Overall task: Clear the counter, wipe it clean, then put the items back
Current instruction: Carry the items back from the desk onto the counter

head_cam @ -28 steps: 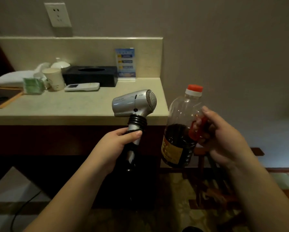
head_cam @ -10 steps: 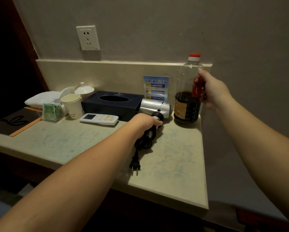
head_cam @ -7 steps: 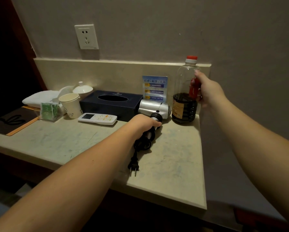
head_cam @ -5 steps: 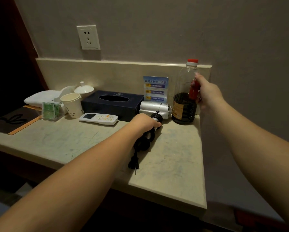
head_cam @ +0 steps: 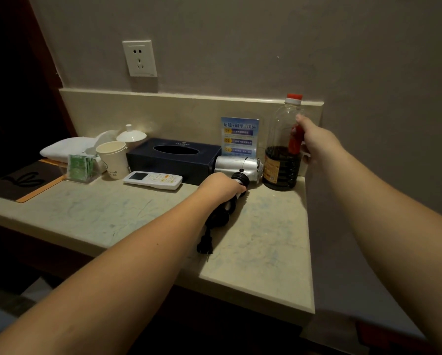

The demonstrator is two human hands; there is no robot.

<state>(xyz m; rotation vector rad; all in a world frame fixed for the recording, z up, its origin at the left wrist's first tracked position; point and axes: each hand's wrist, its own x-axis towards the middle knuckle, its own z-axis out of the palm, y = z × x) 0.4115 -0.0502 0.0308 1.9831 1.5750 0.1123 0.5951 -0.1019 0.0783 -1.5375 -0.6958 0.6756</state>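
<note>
A silver hair dryer [head_cam: 238,166] lies on the beige counter [head_cam: 261,242] beside a dark tissue box [head_cam: 173,157]. My left hand [head_cam: 218,188] grips its black handle, and the coiled cord with its plug [head_cam: 206,245] trails toward me. A clear bottle [head_cam: 281,149] with a red cap and dark liquid stands in the back right corner of the counter. My right hand [head_cam: 314,142] holds its red side handle.
A white remote [head_cam: 153,180] lies in front of the tissue box. Left of it stand a paper cup [head_cam: 112,158], a green packet holder [head_cam: 80,167], a white lidded cup [head_cam: 131,135], a folded towel [head_cam: 66,148] and a dark tray [head_cam: 17,180]. A blue sign [head_cam: 239,135] leans on the backsplash.
Both hands carried the hair dryer and bottle from the air down onto the counter's back right. Over the last second the bottle settled into the corner; both hands stay on them.
</note>
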